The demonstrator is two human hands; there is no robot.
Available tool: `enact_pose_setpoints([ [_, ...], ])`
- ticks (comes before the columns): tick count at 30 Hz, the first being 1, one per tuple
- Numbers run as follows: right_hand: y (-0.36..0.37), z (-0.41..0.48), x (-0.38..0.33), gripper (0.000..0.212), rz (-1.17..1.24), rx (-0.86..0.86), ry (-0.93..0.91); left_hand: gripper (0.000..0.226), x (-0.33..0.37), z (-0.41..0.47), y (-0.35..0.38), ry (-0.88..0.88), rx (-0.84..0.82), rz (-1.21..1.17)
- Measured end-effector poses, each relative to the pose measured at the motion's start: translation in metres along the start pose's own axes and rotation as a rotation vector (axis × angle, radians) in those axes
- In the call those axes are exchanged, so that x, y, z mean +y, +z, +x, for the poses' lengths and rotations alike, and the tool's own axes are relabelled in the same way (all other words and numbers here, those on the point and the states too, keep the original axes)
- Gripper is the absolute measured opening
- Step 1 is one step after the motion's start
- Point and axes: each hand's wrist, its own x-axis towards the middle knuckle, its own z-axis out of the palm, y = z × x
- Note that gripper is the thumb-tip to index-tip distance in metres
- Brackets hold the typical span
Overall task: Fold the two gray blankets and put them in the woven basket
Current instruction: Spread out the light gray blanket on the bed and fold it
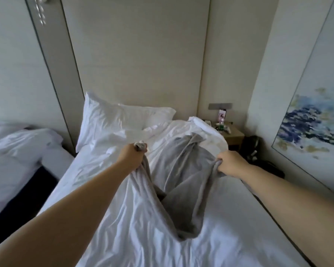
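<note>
A gray blanket [183,182] stretches along the white bed [135,234], sagging between my two raised hands. My left hand [132,153] grips one bunched corner of it above the bed's left middle. My right hand [228,163] grips the other corner at the bed's right side. The blanket's far part lies rumpled toward the head of the bed, and its near fold hangs down to the sheets. I see only one gray blanket, and no woven basket is in view.
A white pillow [116,120] leans against the headboard. A second bed [17,151] stands to the left across a dark gap. At the right are a nightstand [232,135] with small items, a dark bag [256,149] on the floor, and a framed painting [314,120].
</note>
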Motion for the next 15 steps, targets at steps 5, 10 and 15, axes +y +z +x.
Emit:
enact_pose_setpoints([
  [5, 0.131, -0.067, 0.033, 0.028, 0.042, -0.361, 0.122, 0.026, -0.086, -0.069, 0.082, -0.182, -0.261, 0.099],
  [10, 0.225, -0.156, 0.06, 0.019, 0.009, -0.653, 0.232, 0.016, -0.165, -0.15, 0.129, -0.394, -0.503, 0.143],
  [15, 0.273, -0.211, 0.089, 0.03, 0.129, -0.777, 0.44, 0.037, -0.22, -0.206, 0.15, -0.629, -0.606, 0.128],
])
